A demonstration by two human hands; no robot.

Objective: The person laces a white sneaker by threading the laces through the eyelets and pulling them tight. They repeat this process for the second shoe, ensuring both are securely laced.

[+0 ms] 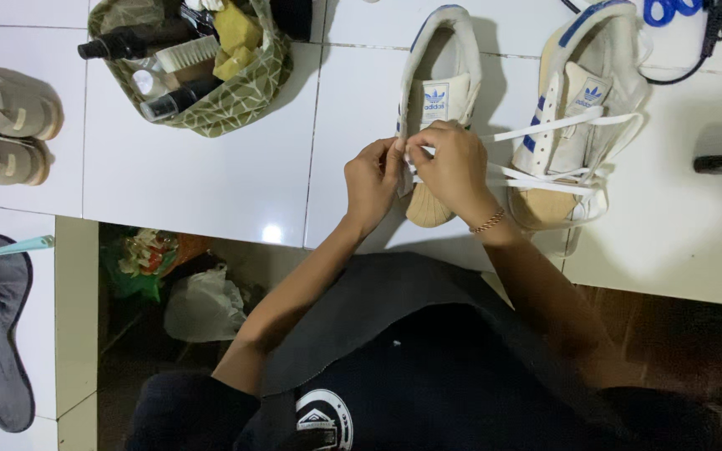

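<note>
My left hand (371, 178) and right hand (455, 164) meet over the left white sneaker (434, 92) on the white tiled counter (211, 167) — fingers pinched on its flat white lace (536, 129), pulled taut so it threads straight — the second sneaker (582, 100) beside it

2 sneakers (440, 92) on counter (202, 167), pouch (236, 100) left

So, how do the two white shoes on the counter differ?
The left shoe is under both hands, left hand and right hand, which pinch a lace at it; the right shoe lies untouched. The right shoe has laces threaded across; the left shoe looks mostly unlaced. Both are white with blue trim.
</note>
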